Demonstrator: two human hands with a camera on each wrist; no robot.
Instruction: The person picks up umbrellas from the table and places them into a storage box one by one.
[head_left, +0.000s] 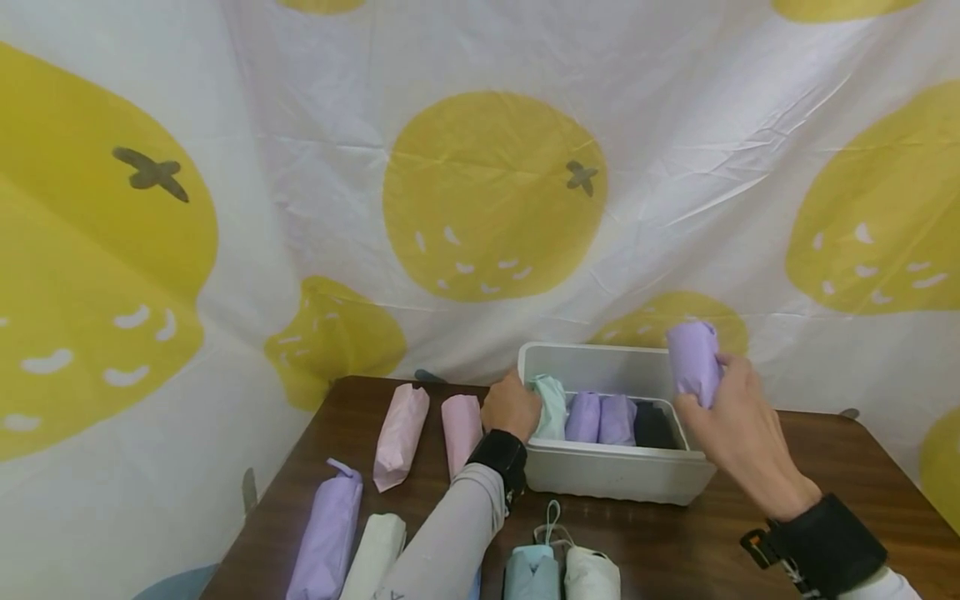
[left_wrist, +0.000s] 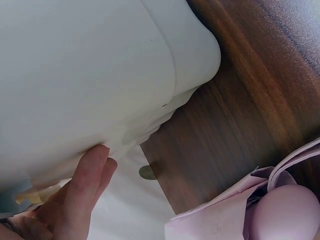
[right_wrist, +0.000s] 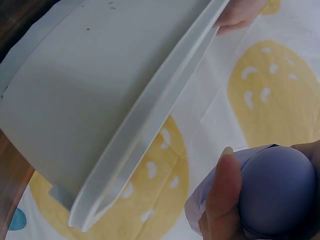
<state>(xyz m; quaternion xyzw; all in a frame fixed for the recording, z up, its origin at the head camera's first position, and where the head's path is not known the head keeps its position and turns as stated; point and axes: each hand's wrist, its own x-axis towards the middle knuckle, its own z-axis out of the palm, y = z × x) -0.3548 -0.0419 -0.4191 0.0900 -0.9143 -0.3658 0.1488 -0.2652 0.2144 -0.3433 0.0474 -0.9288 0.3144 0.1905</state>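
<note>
My right hand (head_left: 738, 429) grips a folded lilac umbrella (head_left: 693, 362), held upright above the right end of a white plastic bin (head_left: 615, 473). The right wrist view shows the rounded end of this umbrella (right_wrist: 277, 192) with the thumb along its side. My left hand (head_left: 512, 407) holds the bin's left rim; in the left wrist view its fingers (left_wrist: 87, 182) lie against the bin wall (left_wrist: 90, 75). Inside the bin stand a mint umbrella (head_left: 551, 408), two lilac umbrellas (head_left: 582, 418) and a black one (head_left: 654, 425), side by side.
Two pink umbrellas (head_left: 401, 437) lie left of the bin on the dark wooden table (head_left: 813, 467). Nearer are a lilac umbrella (head_left: 326, 533), a pale green one (head_left: 375, 554), a light blue one (head_left: 532, 575) and a cream one (head_left: 592, 575). A fruit-print curtain (head_left: 675, 167) hangs behind.
</note>
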